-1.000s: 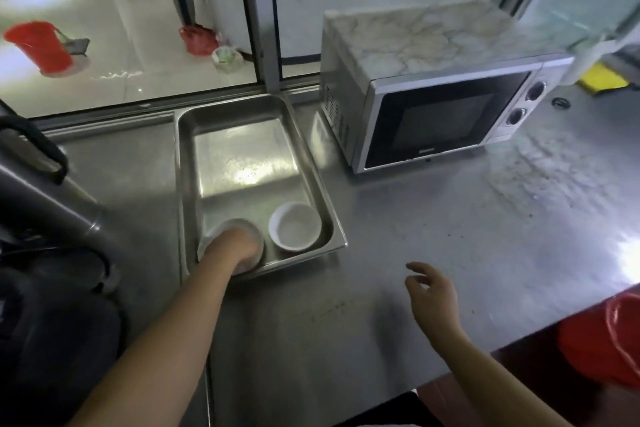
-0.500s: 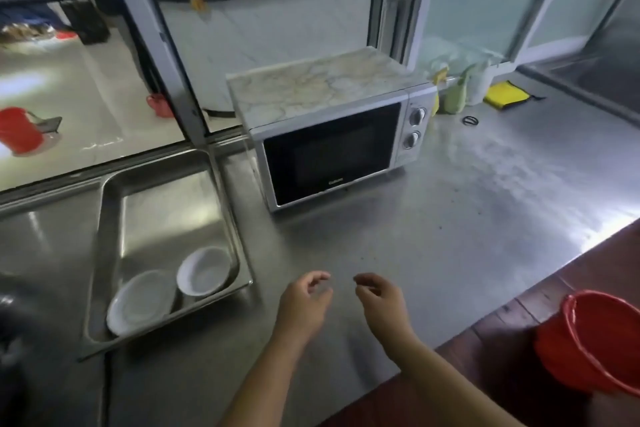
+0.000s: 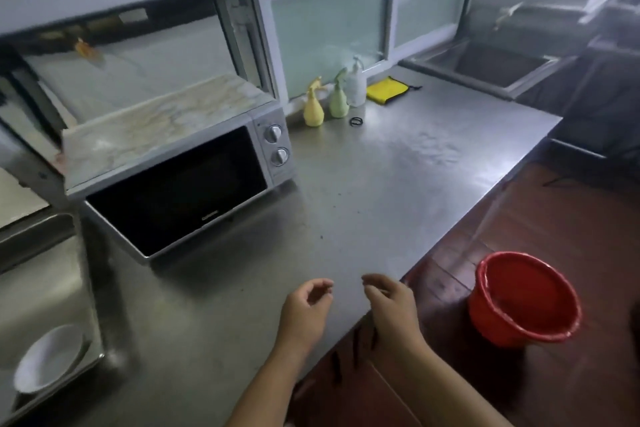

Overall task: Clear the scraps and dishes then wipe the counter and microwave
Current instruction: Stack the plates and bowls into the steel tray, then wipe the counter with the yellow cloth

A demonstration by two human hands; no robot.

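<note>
Now | two hands, left [image 3: 304, 308] and right [image 3: 393, 308], loosely curled, holding nothing | three spray bottles [image 3: 338, 97] | one microwave [image 3: 176, 166] | one bowl [image 3: 48, 359]

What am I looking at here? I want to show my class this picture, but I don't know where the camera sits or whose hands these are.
The camera is worn on a person's head and looks down at their own bare hands; there is no robot. The left hand and right hand hover over a steel counter, fingers loosely curled, holding nothing. On the counter stand a microwave, three spray bottles, a yellow cloth and a small black ring. At far left a white bowl lies in a metal tray. A red bucket stands on the floor to the right.
</note>
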